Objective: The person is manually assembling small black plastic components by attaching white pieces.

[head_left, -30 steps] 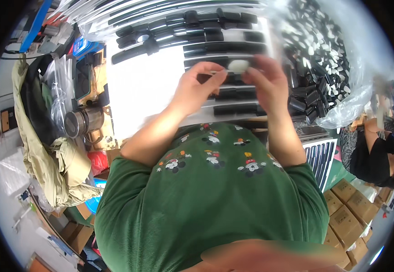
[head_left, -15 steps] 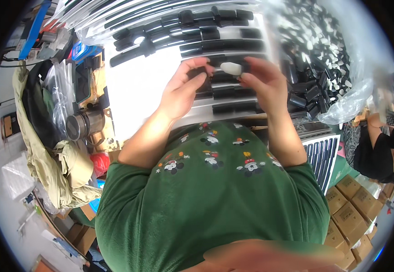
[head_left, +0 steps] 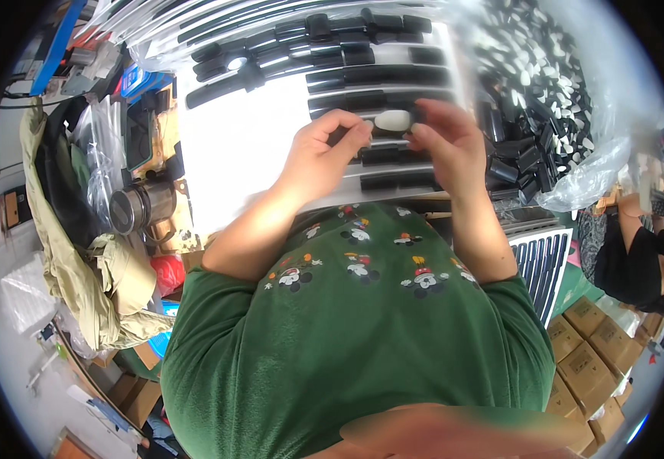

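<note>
in the head view, the right hand (head_left: 458, 145) grips a white-faced black piece (head_left: 393, 120) between thumb and fingers, above rows of black bars (head_left: 381, 76); the left hand (head_left: 319, 157) has thumb and fingertips drawn together just beside the white face, though whether they grasp anything i cannot tell.

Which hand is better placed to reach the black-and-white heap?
Right, probably: the right hand is nearer the heap, though it appears to hold the white oval piece; the left hand is farther off.
</note>
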A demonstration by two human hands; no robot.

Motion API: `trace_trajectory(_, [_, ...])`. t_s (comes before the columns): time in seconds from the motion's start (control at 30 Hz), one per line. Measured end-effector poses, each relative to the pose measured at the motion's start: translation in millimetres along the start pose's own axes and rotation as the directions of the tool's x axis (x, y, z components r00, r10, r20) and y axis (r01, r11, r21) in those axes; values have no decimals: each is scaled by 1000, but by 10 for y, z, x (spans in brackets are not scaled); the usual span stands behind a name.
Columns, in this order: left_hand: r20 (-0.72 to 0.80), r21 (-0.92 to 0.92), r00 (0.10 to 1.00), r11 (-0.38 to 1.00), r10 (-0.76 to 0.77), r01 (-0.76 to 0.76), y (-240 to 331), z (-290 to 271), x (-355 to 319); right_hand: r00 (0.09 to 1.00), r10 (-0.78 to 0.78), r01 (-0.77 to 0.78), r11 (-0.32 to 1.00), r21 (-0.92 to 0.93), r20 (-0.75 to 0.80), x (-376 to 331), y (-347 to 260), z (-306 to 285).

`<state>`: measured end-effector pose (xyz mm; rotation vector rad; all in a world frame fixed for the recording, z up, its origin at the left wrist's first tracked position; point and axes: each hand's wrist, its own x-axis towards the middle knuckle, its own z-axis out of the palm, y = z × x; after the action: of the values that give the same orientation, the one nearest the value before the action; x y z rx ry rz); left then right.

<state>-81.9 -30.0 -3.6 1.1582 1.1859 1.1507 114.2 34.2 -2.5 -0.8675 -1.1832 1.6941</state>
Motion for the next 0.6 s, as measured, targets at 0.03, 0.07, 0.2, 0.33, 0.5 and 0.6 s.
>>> trace_trajectory(0.03, [1,-1,1000,1000,-1,1,-26,-11,4,1000,-6,6,1000,-3,-3,0,3,-11])
trace_trajectory(0.07, [-28,-34,1000,999,2,-2,-55,-28,26,1000,-5,5,1000,-3,-4,-1,8,-19])
trace_trajectory(0.2, [25,-372,1000,928,-17,25,-96,-154,59,1000,-4,4,1000,8,-1,-3,27,-31])
trace_trajectory(0.33, [-150,-441,981,880,121,-176,-39,-65,44,998,-50,51,999,19,-24,-17,34,-31])
trace_trajectory(0.5, [-121,-608,993,791,2,-76,-212,-21,-12,982,-176,176,984,-7,-65,-67,63,59])
trace_trajectory(0.6, [-106,-614,994,787,2,-67,-124,64,17,962,-270,266,960,-82,-43,-51,1,63])
